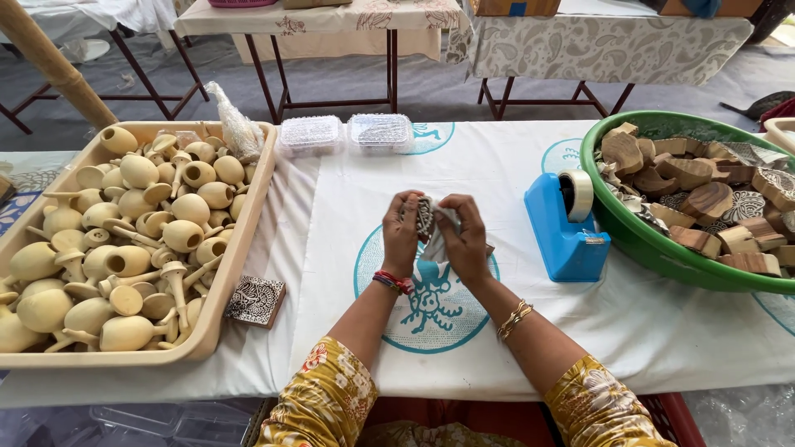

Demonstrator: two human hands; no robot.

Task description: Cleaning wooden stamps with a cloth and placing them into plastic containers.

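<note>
My left hand [401,234] and my right hand [464,240] meet above the middle of the white cloth [513,331], both closed around one small carved wooden block [425,217] with a dark patterned face. A piece of pale wrapping [434,247] hangs from the block between my palms. Under my hands the cloth bears a teal round print [431,310]. A red thread band sits on my left wrist and gold bangles on my right.
A beige tray [240,248] of wooden goblets lies left, a carved square block [256,300] beside it. A blue tape dispenser [565,228] stands right, next to a green basin [654,248] of carved blocks. Two clear plastic boxes [346,132] sit at the back.
</note>
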